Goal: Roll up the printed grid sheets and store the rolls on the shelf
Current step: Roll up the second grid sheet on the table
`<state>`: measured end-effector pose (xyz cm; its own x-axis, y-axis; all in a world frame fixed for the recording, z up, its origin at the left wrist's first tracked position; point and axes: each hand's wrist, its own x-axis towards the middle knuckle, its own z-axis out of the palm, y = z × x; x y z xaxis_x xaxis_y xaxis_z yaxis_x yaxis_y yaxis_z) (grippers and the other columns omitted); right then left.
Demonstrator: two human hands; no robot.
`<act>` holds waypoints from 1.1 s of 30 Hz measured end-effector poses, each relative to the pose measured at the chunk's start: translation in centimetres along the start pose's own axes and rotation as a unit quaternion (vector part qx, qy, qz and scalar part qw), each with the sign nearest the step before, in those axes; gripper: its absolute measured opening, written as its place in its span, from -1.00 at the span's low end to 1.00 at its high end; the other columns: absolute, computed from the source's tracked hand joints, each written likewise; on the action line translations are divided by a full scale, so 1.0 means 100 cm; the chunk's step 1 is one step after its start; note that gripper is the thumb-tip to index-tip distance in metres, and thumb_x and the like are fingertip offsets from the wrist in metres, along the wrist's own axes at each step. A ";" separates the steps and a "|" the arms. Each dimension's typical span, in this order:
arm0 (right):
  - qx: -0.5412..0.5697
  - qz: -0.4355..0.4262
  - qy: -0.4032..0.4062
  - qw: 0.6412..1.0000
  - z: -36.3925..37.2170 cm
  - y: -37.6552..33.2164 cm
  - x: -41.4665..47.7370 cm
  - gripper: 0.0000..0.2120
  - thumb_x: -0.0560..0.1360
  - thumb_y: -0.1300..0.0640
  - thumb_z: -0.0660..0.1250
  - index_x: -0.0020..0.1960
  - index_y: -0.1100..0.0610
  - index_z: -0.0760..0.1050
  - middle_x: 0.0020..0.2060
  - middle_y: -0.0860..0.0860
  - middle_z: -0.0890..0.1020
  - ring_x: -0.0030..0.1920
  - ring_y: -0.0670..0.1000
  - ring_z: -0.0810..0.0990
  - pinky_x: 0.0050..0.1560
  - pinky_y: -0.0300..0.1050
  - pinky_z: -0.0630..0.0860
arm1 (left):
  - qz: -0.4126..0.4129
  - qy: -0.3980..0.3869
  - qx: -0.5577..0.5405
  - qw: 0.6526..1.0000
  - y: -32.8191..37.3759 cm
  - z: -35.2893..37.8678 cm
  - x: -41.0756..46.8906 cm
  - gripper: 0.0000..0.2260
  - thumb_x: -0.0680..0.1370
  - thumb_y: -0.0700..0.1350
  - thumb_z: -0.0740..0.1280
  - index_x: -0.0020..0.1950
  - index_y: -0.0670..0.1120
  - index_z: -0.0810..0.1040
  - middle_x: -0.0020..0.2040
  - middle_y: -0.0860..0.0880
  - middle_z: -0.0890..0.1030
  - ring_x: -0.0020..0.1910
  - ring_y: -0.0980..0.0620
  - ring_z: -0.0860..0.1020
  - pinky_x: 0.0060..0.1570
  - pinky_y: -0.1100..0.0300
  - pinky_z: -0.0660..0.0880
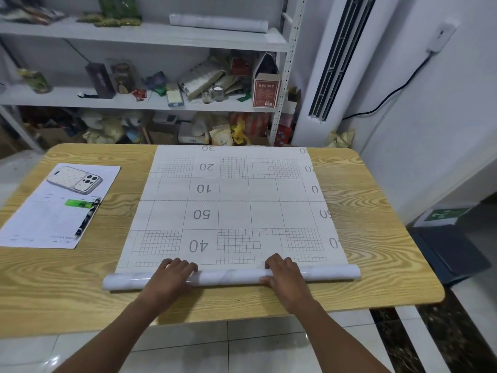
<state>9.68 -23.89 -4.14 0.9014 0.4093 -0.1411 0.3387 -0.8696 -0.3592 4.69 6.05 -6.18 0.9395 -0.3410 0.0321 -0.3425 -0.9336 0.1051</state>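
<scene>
A printed grid sheet [231, 200] with numbers such as 10, 20, 40 and 50 lies flat on the wooden table [376, 238]. Its near end is wound into a glossy roll [228, 277] that runs across the table's front. My left hand [172, 277] grips the roll left of centre, fingers curled over its top. My right hand [282, 275] grips it right of centre in the same way. A finished white roll [219, 22] lies on the upper shelf board [150, 36] of the rack behind the table.
A printed paper [53, 211] with a phone picture lies at the table's left, with a green lighter [78, 203] and a pen [87, 218] on it. The lower shelves hold several boxes, jars and bags. A tall white air conditioner [328, 76] stands to the right.
</scene>
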 end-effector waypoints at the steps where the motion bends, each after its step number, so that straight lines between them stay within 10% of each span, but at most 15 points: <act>1: -0.005 -0.008 0.006 1.000 0.003 0.001 0.001 -0.72 0.54 -0.06 0.22 0.15 0.09 0.38 0.12 -0.06 0.44 0.02 0.02 0.34 0.07 -0.13 0.30 | 0.001 -0.002 -0.002 1.000 -0.001 0.000 0.000 -0.40 0.02 -0.15 0.61 -0.08 0.06 0.37 -0.31 0.11 0.54 -0.33 0.07 0.49 -0.18 0.22 0.20; 10: -0.055 -0.008 0.029 0.998 0.006 0.003 0.001 -0.68 0.56 -0.08 0.16 0.23 0.07 0.41 0.18 -0.04 0.42 0.13 0.06 0.35 0.16 -0.10 0.30 | 0.012 0.010 -0.030 0.999 0.000 -0.007 0.004 -0.53 -0.02 -0.19 0.63 -0.17 -0.04 0.61 -0.33 0.05 0.52 -0.50 0.09 0.47 -0.45 0.32 0.28; 16: -0.111 -0.008 0.054 0.992 0.007 0.005 -0.006 -0.68 0.25 -0.16 0.51 -0.09 -0.04 0.56 -0.16 -0.10 0.55 -0.21 -0.01 0.52 -0.17 -0.14 0.52 | 0.060 0.046 0.011 0.997 0.000 -0.005 0.004 -0.70 0.12 -0.10 0.49 -0.18 0.00 0.59 -0.36 0.10 0.50 -0.37 0.11 0.43 -0.41 0.30 0.26; 23: -0.043 -0.006 0.014 0.999 0.008 0.007 -0.011 -0.47 0.42 -0.11 0.36 0.32 0.05 0.33 0.18 -0.02 0.46 0.16 0.06 0.39 0.20 -0.08 0.28 | 0.011 0.015 -0.025 1.000 0.010 -0.006 -0.001 -0.44 0.08 -0.20 0.62 0.01 0.01 0.53 -0.36 0.12 0.57 -0.38 0.11 0.49 -0.37 0.33 0.27; 33: -0.038 -0.006 0.004 0.999 0.007 0.005 -0.014 -0.60 0.47 -0.07 0.32 0.24 0.07 0.38 0.18 -0.04 0.43 0.13 0.02 0.36 0.14 -0.16 0.26 | -0.017 -0.031 -0.035 0.999 0.013 0.001 -0.019 -0.39 0.20 -0.25 0.55 0.18 -0.06 0.39 0.09 -0.17 0.50 -0.20 -0.04 0.57 -0.30 0.23 0.50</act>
<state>8.44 -24.69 -4.76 0.8994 0.4174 -0.1297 0.3681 -0.8834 -0.2901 2.45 5.50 -6.21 0.9477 -0.3171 -0.0349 -0.3066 -0.9356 0.1751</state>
